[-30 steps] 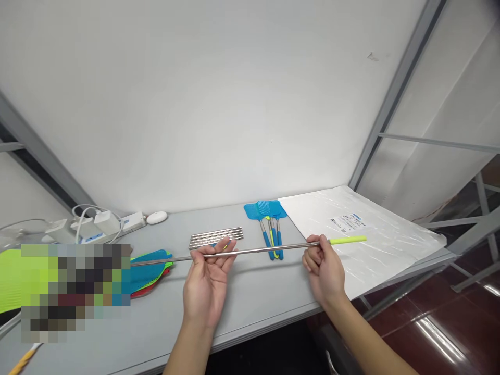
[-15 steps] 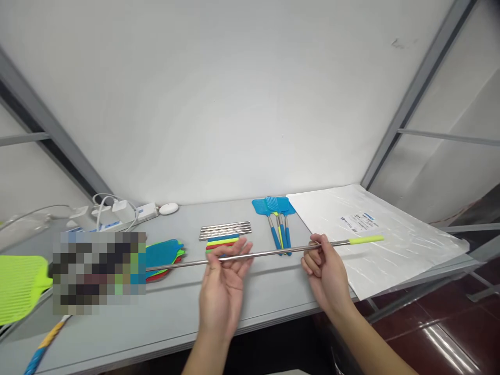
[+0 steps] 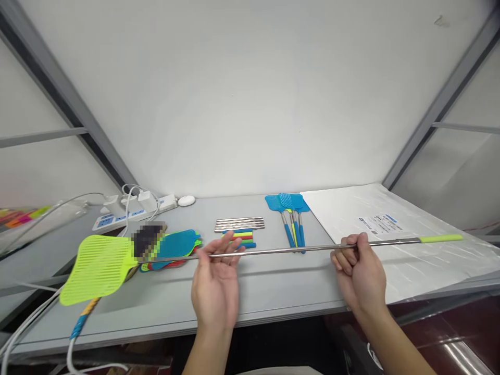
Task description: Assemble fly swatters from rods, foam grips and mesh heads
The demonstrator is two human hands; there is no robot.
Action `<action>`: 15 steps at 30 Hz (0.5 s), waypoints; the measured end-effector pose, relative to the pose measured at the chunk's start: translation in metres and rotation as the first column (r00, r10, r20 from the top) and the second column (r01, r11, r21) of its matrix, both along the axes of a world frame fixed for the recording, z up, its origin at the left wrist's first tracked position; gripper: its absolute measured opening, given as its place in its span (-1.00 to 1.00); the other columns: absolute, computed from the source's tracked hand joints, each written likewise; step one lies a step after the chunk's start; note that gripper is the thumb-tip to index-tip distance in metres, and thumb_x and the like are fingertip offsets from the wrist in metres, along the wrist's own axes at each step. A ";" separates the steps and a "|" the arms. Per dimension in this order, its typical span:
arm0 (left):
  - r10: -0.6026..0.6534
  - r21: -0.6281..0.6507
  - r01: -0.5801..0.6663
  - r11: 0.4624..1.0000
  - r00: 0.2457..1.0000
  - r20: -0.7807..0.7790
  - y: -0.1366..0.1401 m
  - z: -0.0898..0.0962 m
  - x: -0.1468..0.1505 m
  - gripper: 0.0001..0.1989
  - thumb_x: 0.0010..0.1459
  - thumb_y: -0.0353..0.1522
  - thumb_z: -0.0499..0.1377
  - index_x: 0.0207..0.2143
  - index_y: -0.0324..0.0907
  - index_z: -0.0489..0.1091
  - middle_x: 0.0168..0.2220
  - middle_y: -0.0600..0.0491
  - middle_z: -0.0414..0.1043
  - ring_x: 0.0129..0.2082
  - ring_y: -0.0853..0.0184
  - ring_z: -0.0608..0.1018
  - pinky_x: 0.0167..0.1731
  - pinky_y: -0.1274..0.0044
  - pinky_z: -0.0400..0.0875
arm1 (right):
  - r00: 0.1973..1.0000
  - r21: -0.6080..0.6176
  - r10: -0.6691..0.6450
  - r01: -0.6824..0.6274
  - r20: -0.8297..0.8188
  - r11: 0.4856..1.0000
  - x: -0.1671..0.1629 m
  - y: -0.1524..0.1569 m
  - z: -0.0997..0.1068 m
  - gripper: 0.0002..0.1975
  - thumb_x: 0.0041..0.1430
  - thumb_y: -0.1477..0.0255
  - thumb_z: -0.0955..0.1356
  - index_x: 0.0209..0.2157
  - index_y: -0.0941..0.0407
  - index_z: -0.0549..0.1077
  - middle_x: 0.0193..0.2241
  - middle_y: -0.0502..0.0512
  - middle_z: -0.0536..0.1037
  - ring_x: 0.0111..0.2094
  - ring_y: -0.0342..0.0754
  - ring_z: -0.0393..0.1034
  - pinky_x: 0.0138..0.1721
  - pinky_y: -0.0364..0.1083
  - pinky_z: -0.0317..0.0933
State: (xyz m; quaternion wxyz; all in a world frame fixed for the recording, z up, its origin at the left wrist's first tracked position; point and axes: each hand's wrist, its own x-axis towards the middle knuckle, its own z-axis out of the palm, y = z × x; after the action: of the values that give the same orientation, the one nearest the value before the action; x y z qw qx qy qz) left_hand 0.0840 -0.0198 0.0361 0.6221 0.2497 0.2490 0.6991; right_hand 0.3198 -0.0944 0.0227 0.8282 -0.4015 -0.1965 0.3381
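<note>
A long telescopic fly swatter stretches across my view, with a yellow-green slatted head [image 3: 97, 268] at left, a thin metal rod [image 3: 281, 251] and a yellow-green handle [image 3: 441, 238] at right. My left hand [image 3: 216, 284], palm up, loosely holds the rod between its thumb and stretched fingers. Farther along the rod, my right hand [image 3: 361, 271] pinches it with thumb and curled fingers, short of the handle. Behind the rod lie several metal rods [image 3: 239, 224], several coloured grip tubes [image 3: 244, 239], and a group of small swatters with blue heads [image 3: 287, 201].
Blue, green and red swatter heads [image 3: 177, 249] are stacked at left, beside a partly pixelated dark item [image 3: 148, 240]. A power strip [image 3: 133, 216] with plugs and a white oval device [image 3: 186, 200] sit at the back. White wrapped sheet [image 3: 332, 208] covers the table's right end.
The swatter has slid rightward: its head is closer to my left hand, and more rod and handle extend past my right hand. My hands are farther apart. The camera view has shifted left.
</note>
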 end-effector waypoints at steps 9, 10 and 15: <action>-0.182 -0.059 0.183 0.981 0.983 0.034 -0.024 -0.004 0.022 -0.66 0.28 -0.12 0.06 -0.34 -0.18 0.44 -0.11 -0.09 0.55 -0.12 0.19 0.58 -0.10 0.32 0.42 | 0.981 -0.019 0.191 -0.192 -0.030 0.981 -0.044 0.008 -0.004 -0.71 0.25 0.17 0.31 -0.41 0.09 0.34 -0.60 -0.16 0.10 -0.67 -0.28 -0.13 -0.62 -0.20 -0.04; -0.236 -0.052 0.237 0.970 0.972 0.018 -0.031 -0.005 0.029 -0.65 0.27 -0.11 0.06 -0.30 -0.18 0.45 -0.08 -0.12 0.53 -0.11 0.16 0.57 -0.10 0.30 0.42 | 0.976 -0.020 0.218 -0.218 -0.021 0.976 -0.047 0.007 -0.004 -0.70 0.25 0.16 0.31 -0.42 0.09 0.33 -0.59 -0.15 0.12 -0.68 -0.28 -0.12 -0.62 -0.19 -0.04; -0.157 -0.042 0.157 0.987 0.988 -0.001 -0.037 -0.009 0.028 -0.65 0.25 -0.11 0.10 -0.24 -0.20 0.49 -0.05 -0.13 0.51 -0.08 0.17 0.56 -0.05 0.31 0.40 | 0.991 -0.033 0.128 -0.127 0.036 0.991 -0.037 -0.001 -0.002 -0.68 0.25 0.14 0.31 -0.43 0.09 0.34 -0.60 -0.16 0.11 -0.67 -0.28 -0.10 -0.58 -0.18 0.02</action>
State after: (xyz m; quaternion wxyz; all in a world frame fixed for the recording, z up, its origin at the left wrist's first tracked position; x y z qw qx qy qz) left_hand 0.1115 -0.0567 0.0270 0.6797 0.2571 0.2446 0.6420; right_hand 0.2828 -0.0955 0.0209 0.7947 -0.4073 -0.2322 0.3856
